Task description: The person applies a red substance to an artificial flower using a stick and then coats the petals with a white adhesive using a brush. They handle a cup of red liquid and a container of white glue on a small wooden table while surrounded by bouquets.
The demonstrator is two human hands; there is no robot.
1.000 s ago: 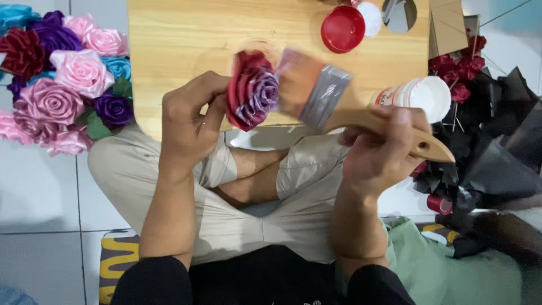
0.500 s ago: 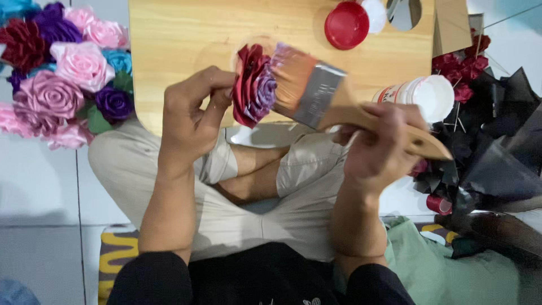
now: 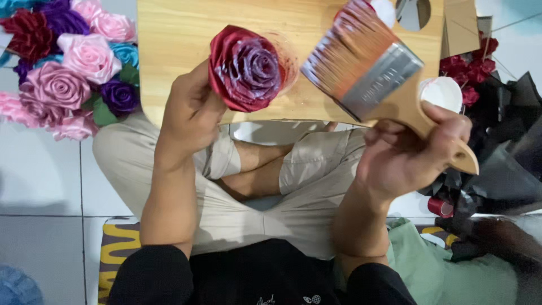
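We had our left hand (image 3: 189, 116) gripping the red rose (image 3: 245, 68) from below, petals streaked w/ a pale sheen, held over the near edge of the wood board (image 3: 180, 34). Right hand (image 3: 406, 155) closed round the brush (image 3: 367, 65) handle, bristles up & tilted far-left, just right of the rose, not touching. Satin rose bunch (image 3: 62, 68) lay far left; white tub (image 3: 440, 93) right, by dark wrapping (image 3: 508, 152).

The left hand (image 3: 192, 113) is raised with its back to the camera, fingers curled shut around a grasp, forearm running straight up from the lap. The right hand (image 3: 403, 155) is clenched, thumb uppermost, wrist bent slightly outward.
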